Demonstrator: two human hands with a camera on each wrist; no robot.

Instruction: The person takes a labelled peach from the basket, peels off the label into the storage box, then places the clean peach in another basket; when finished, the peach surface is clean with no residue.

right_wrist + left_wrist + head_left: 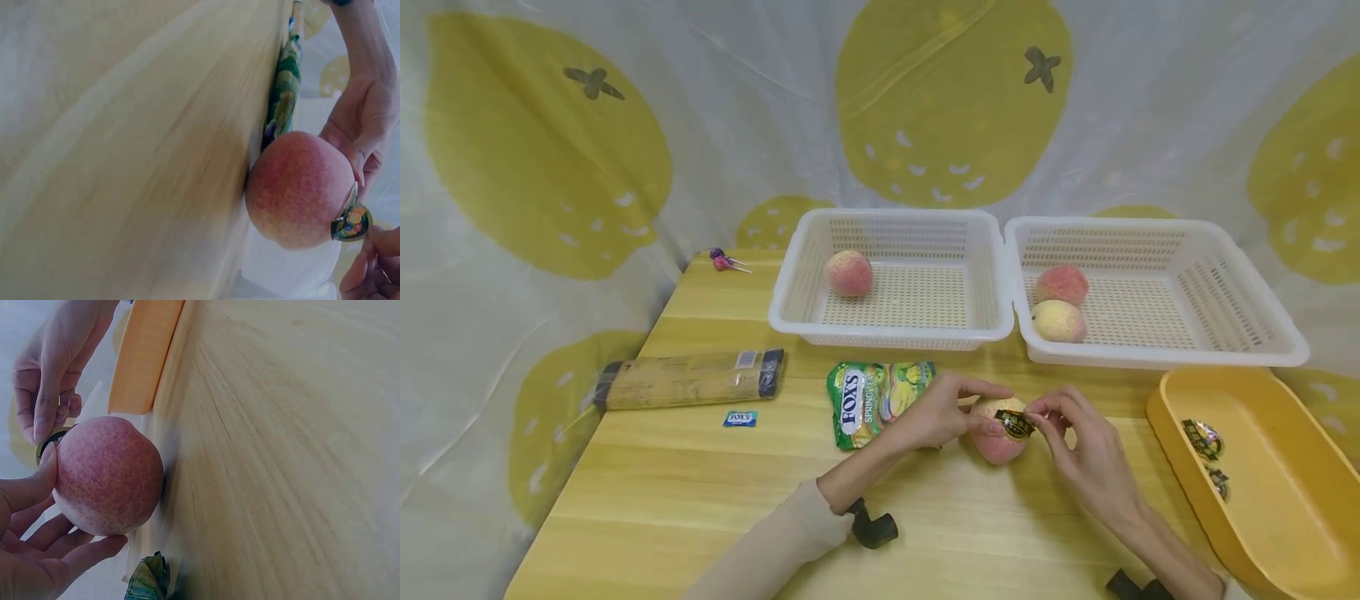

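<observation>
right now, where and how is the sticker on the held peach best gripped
Probably pinch the sticker by its outer end, coming from the person's right: that end stands off the peach as a thin flap. The right hand pinches it there, and the left hand holds the peach from the opposite side, which should keep it steady.

FOX'S twice on the desk (662,500)

The green bag (850,408), well in from the desk's left edge, reads "FOX'S" in large letters, with "SPRING TEA" alongside. The blue sachet (741,419), nearer that edge, also says "FOX'S". The long pack (681,383) at the left edge bears a barcode (746,360). Lettering on the peach's (997,452) sticker (1015,423) is too small to read.
</observation>
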